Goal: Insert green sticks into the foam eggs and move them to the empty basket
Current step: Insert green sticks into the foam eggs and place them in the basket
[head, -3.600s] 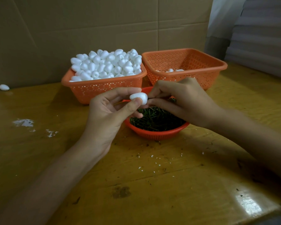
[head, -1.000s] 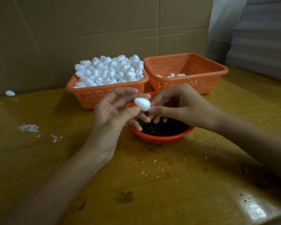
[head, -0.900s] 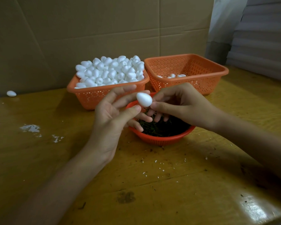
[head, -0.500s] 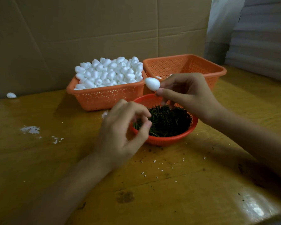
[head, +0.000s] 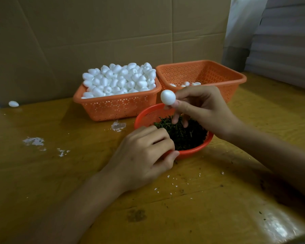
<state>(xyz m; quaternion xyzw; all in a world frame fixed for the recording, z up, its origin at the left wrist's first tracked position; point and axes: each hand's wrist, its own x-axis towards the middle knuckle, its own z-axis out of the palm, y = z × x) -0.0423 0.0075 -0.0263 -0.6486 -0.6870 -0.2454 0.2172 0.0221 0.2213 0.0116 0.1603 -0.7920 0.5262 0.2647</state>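
One foam egg (head: 168, 97) is pinched btwn thumb and forefinger tip of the right hand (head: 204, 111), held in the air above the far rim of the red round bowl (head: 148, 113). Bowl contents: green sticks (head: 185, 132). Remaining R fingers hang loosely over the sticks. Left hand (head: 144, 155): fingers curled at the bowl's near-left rim, thumb at the outer wall; whether it grips anything cannot be determined. Behind the bowl, two orange baskets side by side: left basket (head: 116, 106) heaped w/ white eggs, right basket (head: 232, 85) w/ a few eggs (head: 187, 83) on its floor. All items sit on a wooden table (head: 201, 208). One stray egg (head: 13, 103) lies far left, near the cardboard wall (head: 113, 32).
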